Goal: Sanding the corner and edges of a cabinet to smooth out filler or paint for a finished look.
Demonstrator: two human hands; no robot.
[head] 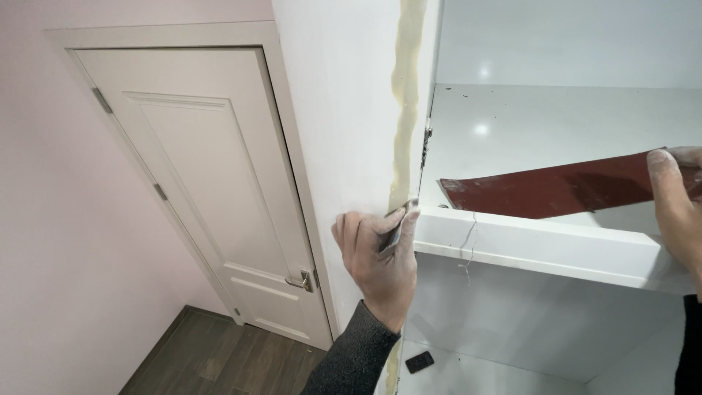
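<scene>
Foam (406, 95), yellowish and rough, filled the vertical joint between the white wall (344, 110) and the side of the white cabinet (556, 249). At the far left of the view stood a pink wall (44, 219), and next to it a closed cream door (219, 190) with a metal handle (300, 281) and two hinges on its left edge. Below the door lay a dark wooden floor (212, 358).

The left hand (376, 256), in a dark grey sleeve (351, 358), was closed around a small scraper (395, 227). The blade of it touched the lower part of the foam joint, just at the front corner of the cabinet shelf (512, 245).

Further right, a long dark red sheet (556, 192) rested slanted over the shelf, with its left corner near the shelf edge. The right hand (676, 197) gripped the right end of this sheet between thumb and fingers, at the right border of the view. On the lower cabinet floor, under the shelf, lay a small black object (419, 361); what it was could not be told.
</scene>
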